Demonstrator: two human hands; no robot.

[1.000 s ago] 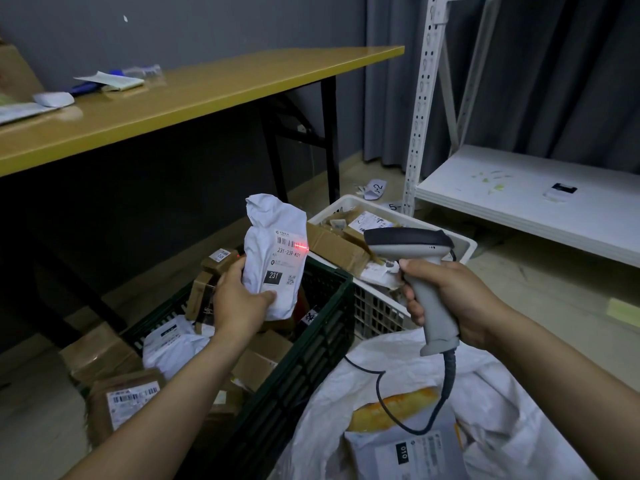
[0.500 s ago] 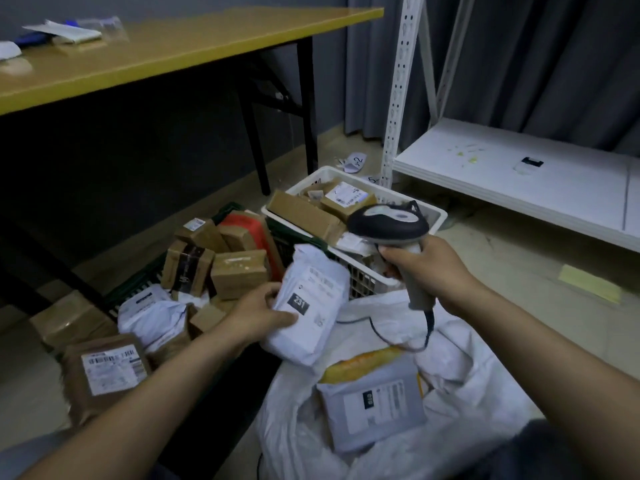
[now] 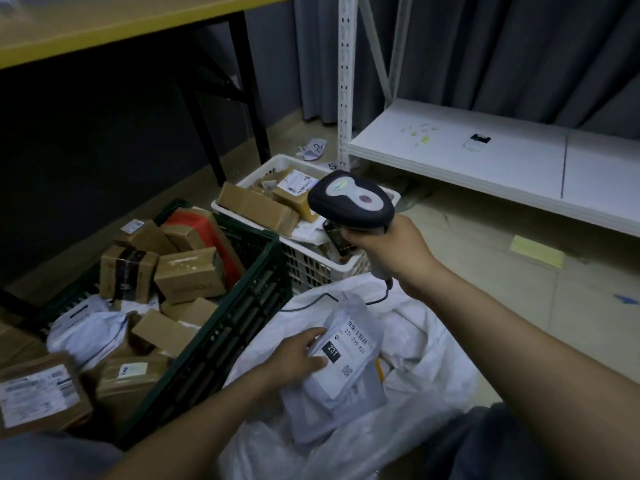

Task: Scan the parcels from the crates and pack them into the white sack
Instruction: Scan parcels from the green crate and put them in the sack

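The left grip (image 3: 294, 358) holds the parcel (image 3: 349, 365) by its near edge, label up, in the open mouth of the sack (image 3: 436, 344), where it lies on a grey parcel (image 3: 372, 389). The green crate (image 3: 239, 317) stands just left of this grip. The right grip (image 3: 391, 251), farther off and higher, is wrapped round the scanner (image 3: 351, 202), with the white crate (image 3: 311, 271) just to its left.
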